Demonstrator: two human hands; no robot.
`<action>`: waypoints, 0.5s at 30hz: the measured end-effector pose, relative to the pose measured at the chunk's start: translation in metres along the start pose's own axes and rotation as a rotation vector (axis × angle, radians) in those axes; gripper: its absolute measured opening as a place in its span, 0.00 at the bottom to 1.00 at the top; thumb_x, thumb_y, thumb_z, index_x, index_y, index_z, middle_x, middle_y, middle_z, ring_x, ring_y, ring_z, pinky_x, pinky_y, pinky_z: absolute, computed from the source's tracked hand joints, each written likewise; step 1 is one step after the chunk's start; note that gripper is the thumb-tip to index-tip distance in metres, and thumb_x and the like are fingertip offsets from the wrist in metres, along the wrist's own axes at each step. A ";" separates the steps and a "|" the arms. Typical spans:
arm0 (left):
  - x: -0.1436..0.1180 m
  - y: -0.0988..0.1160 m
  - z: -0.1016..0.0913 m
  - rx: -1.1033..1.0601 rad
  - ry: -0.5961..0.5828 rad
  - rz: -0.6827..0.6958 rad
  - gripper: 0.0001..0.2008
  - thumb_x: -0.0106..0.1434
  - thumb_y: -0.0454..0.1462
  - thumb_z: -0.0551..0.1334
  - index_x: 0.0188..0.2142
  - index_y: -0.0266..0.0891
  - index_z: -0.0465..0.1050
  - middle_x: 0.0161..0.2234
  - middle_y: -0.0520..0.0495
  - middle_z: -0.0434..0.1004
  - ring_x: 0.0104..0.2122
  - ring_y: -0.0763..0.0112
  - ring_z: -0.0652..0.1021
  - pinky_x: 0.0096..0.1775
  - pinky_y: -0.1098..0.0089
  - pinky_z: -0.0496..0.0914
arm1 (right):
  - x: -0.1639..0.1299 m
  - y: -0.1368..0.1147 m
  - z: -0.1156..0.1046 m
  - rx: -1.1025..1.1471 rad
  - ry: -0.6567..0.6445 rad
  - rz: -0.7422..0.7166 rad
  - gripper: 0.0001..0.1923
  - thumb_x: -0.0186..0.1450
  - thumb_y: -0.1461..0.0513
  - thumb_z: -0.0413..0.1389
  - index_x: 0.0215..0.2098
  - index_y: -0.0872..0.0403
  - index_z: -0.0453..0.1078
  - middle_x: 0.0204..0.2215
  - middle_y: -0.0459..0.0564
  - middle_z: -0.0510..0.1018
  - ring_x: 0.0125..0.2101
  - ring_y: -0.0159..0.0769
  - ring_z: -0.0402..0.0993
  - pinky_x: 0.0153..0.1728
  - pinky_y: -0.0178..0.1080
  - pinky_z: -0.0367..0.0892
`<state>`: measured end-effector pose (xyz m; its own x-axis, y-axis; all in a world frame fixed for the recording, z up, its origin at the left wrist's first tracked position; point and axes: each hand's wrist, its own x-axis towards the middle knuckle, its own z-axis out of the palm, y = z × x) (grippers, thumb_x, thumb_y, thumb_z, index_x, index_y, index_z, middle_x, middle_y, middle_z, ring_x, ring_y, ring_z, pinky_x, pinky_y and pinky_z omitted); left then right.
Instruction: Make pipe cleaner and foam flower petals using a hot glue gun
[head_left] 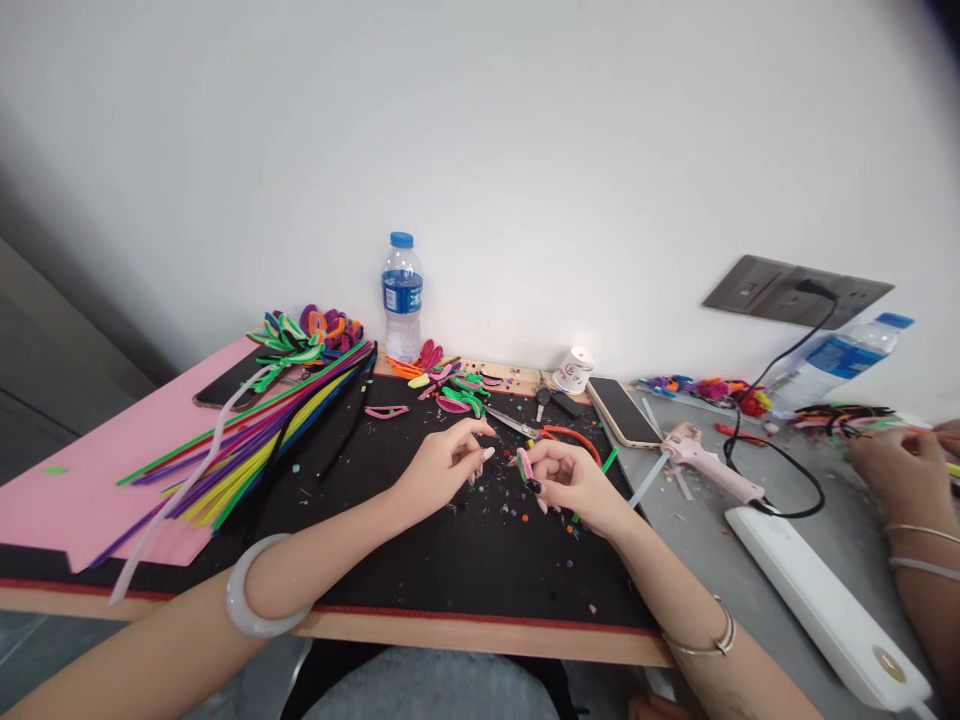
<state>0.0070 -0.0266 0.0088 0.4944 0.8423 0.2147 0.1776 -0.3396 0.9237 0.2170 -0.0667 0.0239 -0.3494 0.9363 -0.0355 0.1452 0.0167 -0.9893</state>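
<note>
My right hand [574,482] pinches a small pink and green pipe-cleaner loop [524,465] between thumb and fingers. Just left of it, my left hand [448,462] is half curled over the black mat [420,570], its thumb and index finger apart with nothing visible between them. Behind both hands lie orange-handled scissors [570,436], blades pointing left. Farther back is a heap of pipe-cleaner loops [461,392] in green, pink and other colours. A single pink loop [386,411] rests alone to its left. Coloured clippings are scattered around my right hand.
Long pipe cleaners [247,450] lie on pink sheet [45,510] at left. A water bottle [403,300] and paper cup [574,370] stand by the wall. To the right are a phone [624,412], a pink glue gun [709,462], a white power strip [825,610] and another person's hand [900,470].
</note>
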 end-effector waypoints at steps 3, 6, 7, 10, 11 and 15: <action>0.000 0.001 0.000 -0.005 -0.005 -0.005 0.11 0.62 0.39 0.54 0.43 0.38 0.65 0.23 0.54 0.68 0.21 0.76 0.71 0.27 0.75 0.67 | 0.000 -0.001 0.000 -0.028 0.006 0.006 0.12 0.55 0.60 0.59 0.36 0.57 0.68 0.16 0.40 0.70 0.14 0.23 0.58 0.17 0.28 0.53; -0.001 0.001 -0.001 -0.005 -0.010 -0.005 0.11 0.62 0.39 0.54 0.43 0.38 0.65 0.24 0.53 0.69 0.21 0.76 0.71 0.28 0.74 0.67 | 0.000 -0.003 0.001 -0.070 0.001 0.005 0.12 0.56 0.61 0.58 0.37 0.57 0.67 0.16 0.40 0.70 0.15 0.23 0.58 0.19 0.29 0.54; -0.001 0.001 -0.001 -0.007 -0.013 -0.003 0.11 0.62 0.39 0.54 0.44 0.38 0.65 0.25 0.53 0.70 0.21 0.76 0.71 0.28 0.74 0.68 | 0.000 -0.003 0.002 -0.089 0.004 0.003 0.12 0.56 0.61 0.58 0.37 0.57 0.67 0.16 0.40 0.69 0.15 0.23 0.59 0.20 0.29 0.55; -0.001 0.001 0.000 -0.010 -0.019 0.006 0.12 0.62 0.39 0.54 0.44 0.39 0.65 0.26 0.52 0.70 0.22 0.76 0.72 0.28 0.74 0.69 | 0.000 -0.003 0.004 -0.163 0.041 -0.002 0.11 0.55 0.62 0.57 0.37 0.57 0.67 0.16 0.39 0.68 0.16 0.24 0.59 0.20 0.30 0.55; -0.001 0.002 0.000 -0.005 -0.021 0.010 0.12 0.62 0.39 0.54 0.44 0.39 0.66 0.27 0.52 0.71 0.22 0.77 0.72 0.27 0.75 0.69 | 0.000 -0.002 0.005 -0.188 0.059 -0.005 0.11 0.55 0.63 0.57 0.37 0.57 0.67 0.16 0.39 0.67 0.16 0.24 0.59 0.20 0.30 0.55; -0.001 0.003 0.001 0.033 -0.032 0.030 0.12 0.62 0.40 0.54 0.44 0.39 0.67 0.30 0.51 0.71 0.22 0.77 0.71 0.26 0.76 0.68 | -0.001 -0.001 0.007 -0.276 0.120 -0.035 0.11 0.56 0.62 0.57 0.37 0.56 0.66 0.17 0.39 0.67 0.17 0.25 0.59 0.20 0.30 0.55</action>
<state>0.0076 -0.0288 0.0115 0.5266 0.8179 0.2317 0.1895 -0.3787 0.9059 0.2108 -0.0696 0.0241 -0.2486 0.9681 0.0311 0.3867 0.1286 -0.9132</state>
